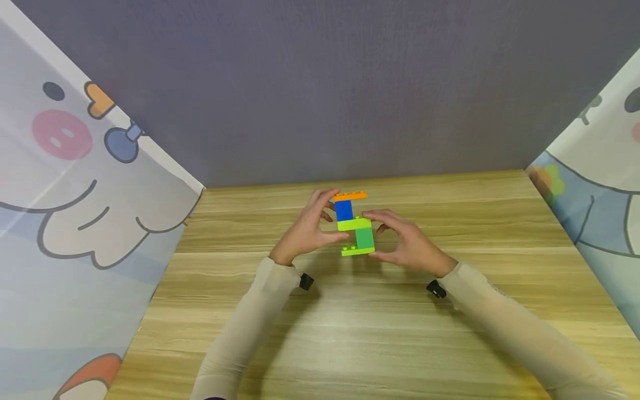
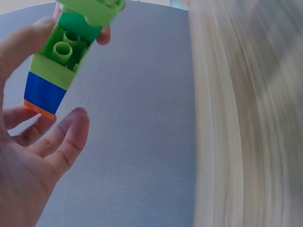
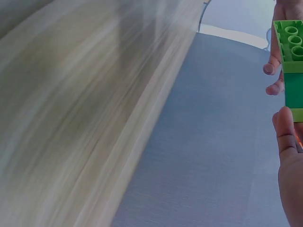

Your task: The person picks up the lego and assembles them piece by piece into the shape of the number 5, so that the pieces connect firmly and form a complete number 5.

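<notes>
A stepped stack of toy building bricks (image 1: 354, 224) is held up between both hands. It has an orange brick (image 1: 351, 196) at the far end, then a blue brick (image 1: 344, 210), a lime brick, a green brick (image 1: 365, 238) and another lime brick (image 1: 358, 251) nearest me. My left hand (image 1: 312, 228) holds the left part, its index finger at the orange brick and its thumb by the middle lime brick. On the right side, my right hand (image 1: 407, 241) pinches the green section between index finger and thumb. Hollow undersides show in the left wrist view on the lime brick (image 2: 52, 68).
A wood-grain table (image 1: 350, 333) lies below the hands. Behind it rises a grey wall (image 1: 340, 89). Cartoon-printed panels flank the left side (image 1: 65, 222) and right side (image 1: 605, 183). A small black device (image 1: 306, 281) sits at the left wrist, another black device (image 1: 436, 289) at the right.
</notes>
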Demonstrator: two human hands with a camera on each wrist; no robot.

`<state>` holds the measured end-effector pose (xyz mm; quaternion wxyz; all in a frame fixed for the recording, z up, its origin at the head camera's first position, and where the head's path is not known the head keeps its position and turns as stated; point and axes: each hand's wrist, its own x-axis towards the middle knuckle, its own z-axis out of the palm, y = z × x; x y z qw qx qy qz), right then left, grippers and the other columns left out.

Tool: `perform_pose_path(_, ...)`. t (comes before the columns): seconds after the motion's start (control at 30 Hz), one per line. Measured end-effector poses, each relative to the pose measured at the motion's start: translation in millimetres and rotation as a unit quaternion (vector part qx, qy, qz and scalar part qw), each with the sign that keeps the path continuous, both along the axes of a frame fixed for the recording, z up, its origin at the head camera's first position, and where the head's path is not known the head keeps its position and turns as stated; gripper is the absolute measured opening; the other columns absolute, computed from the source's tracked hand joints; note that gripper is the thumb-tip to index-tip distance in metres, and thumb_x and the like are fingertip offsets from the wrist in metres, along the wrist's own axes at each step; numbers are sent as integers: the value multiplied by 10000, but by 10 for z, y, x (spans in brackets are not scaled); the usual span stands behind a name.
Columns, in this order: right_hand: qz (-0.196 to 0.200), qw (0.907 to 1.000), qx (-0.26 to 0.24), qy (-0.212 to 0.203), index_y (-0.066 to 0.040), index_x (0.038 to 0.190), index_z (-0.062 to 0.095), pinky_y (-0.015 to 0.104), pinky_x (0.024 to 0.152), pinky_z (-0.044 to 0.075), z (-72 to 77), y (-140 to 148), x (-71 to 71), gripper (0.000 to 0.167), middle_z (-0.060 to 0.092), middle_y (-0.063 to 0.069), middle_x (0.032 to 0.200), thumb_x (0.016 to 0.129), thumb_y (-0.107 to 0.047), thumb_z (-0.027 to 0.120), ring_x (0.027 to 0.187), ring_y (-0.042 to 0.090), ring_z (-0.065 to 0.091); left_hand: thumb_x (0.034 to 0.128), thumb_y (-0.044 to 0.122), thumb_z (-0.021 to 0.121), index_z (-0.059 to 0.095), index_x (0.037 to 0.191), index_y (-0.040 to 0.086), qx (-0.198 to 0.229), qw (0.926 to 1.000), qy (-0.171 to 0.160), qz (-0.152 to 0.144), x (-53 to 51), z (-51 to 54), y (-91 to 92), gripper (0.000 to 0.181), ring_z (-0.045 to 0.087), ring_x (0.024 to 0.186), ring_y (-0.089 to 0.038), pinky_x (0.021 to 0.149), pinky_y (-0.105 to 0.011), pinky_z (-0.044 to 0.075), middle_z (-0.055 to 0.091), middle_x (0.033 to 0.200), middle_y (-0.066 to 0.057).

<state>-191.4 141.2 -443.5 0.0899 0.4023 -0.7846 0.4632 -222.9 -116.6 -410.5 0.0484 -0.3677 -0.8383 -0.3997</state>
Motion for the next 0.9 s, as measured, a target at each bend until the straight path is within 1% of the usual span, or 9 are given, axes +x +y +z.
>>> perform_pose_path(0.07, 29, 10000, 12, 8, -138, 1395, 465, 252, 798, 491, 9, 9, 3, 868, 484, 62, 1364, 636, -7, 864, 981, 166, 573, 747, 244, 818, 301, 1455, 120, -131, 9997, 193, -9, -10, 7, -9, 885, 514, 1025, -188, 805, -292, 488, 358, 1351, -85)
perform_pose_path(0.13, 48, 10000, 12, 61, -109, 1386, 475, 264, 795, 494, 14, 14, 3, 852, 496, 87, 1351, 635, -6, 865, 963, 180, 581, 747, 247, 816, 328, 1439, 114, -184, 9993, 317, 15, -14, 20, -11, 857, 504, 1051, -192, 829, -312, 481, 380, 1346, -76)
perform_pose_path(0.23, 50, 9999, 28, 83, -69, 1368, 492, 291, 794, 499, 24, 17, 8, 833, 508, 81, 1341, 628, -4, 868, 938, 183, 590, 741, 245, 820, 376, 1408, 108, -197, 9986, 488, 47, -17, 32, -8, 813, 494, 1089, -182, 861, -333, 474, 420, 1329, -60)
perform_pose_path(0.3, 43, 9999, 62, 81, -54, 1361, 498, 305, 792, 503, 31, 19, 16, 826, 510, 64, 1340, 625, -11, 872, 936, 163, 589, 727, 230, 831, 408, 1384, 85, -157, 9983, 558, 35, -14, 39, -9, 795, 498, 1098, -174, 875, -319, 472, 443, 1319, -58)
perform_pose_path(0.43, 73, 9999, 133, -2, -80, 1370, 497, 302, 799, 506, 43, 27, 31, 830, 512, 43, 1337, 632, -35, 874, 957, 145, 586, 703, 217, 849, 450, 1351, 58, -159, 9979, 634, 39, -11, 39, -13, 776, 518, 1073, -166, 889, -290, 461, 471, 1304, -54)
perform_pose_path(0.57, 121, 9997, 165, -101, -69, 1368, 495, 289, 808, 504, 44, 35, 33, 816, 517, 43, 1329, 645, -57, 872, 999, 175, 583, 697, 230, 854, 472, 1337, 72, -269, 9980, 568, 75, -18, 34, -18, 762, 536, 1042, -166, 893, -332, 467, 480, 1292, -50)
perform_pose_path(0.67, 80, 9996, 228, -155, -61, 1365, 497, 285, 810, 505, 35, 37, 26, 790, 519, 42, 1329, 671, -130, 870, 1007, 206, 591, 704, 243, 850, 477, 1336, 79, -381, 9981, 462, 140, -31, 30, -21, 751, 548, 1033, -172, 895, -346, 469, 475, 1297, -50)
perform_pose_path(0.8, -57, 9988, 385, -283, -105, 1369, 502, 288, 826, 500, 12, 33, 11, 768, 525, 21, 1317, 698, -223, 855, 1031, 248, 590, 707, 257, 849, 478, 1344, 90, -501, 9980, 316, 240, -52, -2, -27, 756, 567, 1022, -189, 900, -327, 464, 472, 1303, -40)
perform_pose_path(0.9, -194, 9976, 520, -411, -137, 1365, 509, 310, 837, 497, 1, 26, 1, 763, 538, 2, 1293, 692, -214, 860, 1045, 235, 581, 712, 269, 846, 473, 1357, 93, -519, 9982, 162, 259, -68, -40, -32, 766, 575, 1023, -195, 904, -317, 461, 477, 1298, -31)
